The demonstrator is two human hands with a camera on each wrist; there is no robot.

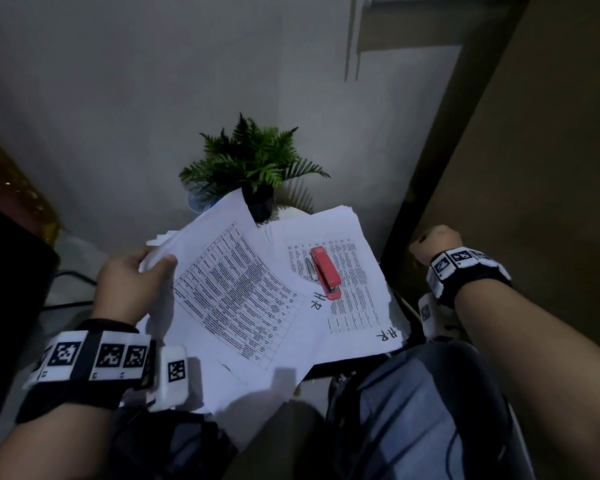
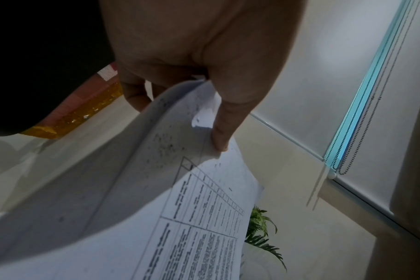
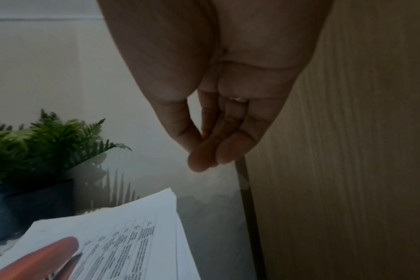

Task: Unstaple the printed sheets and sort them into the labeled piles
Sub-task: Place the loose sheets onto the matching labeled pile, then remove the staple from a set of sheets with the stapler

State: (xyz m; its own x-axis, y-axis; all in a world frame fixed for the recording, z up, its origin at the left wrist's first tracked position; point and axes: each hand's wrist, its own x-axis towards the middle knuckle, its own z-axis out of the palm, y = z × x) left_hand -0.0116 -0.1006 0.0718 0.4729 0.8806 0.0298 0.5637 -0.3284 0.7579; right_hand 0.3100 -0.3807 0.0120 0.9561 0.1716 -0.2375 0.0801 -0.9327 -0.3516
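My left hand (image 1: 132, 282) pinches the top corner of a bundle of printed sheets (image 1: 236, 292) with tables on them, lifted and curling over the table; the thumb (image 2: 222, 132) presses on the top sheet (image 2: 192, 227). To the right lies a pile of printed sheets (image 1: 357, 317) hand-marked "HR" near its front corner. A red stapler (image 1: 326, 271) and a small silver tool (image 1: 310, 268) lie on that pile. My right hand (image 1: 433, 244) hangs off to the right by the wooden panel, thumb and fingertips (image 3: 201, 157) pressed together; nothing shows between them.
A potted fern (image 1: 253, 161) stands at the back of the small table, against the white wall. A wooden panel (image 1: 534, 168) closes the right side. A grey backpack (image 1: 430, 410) sits below the table's front edge. More loose sheets lie under the held bundle.
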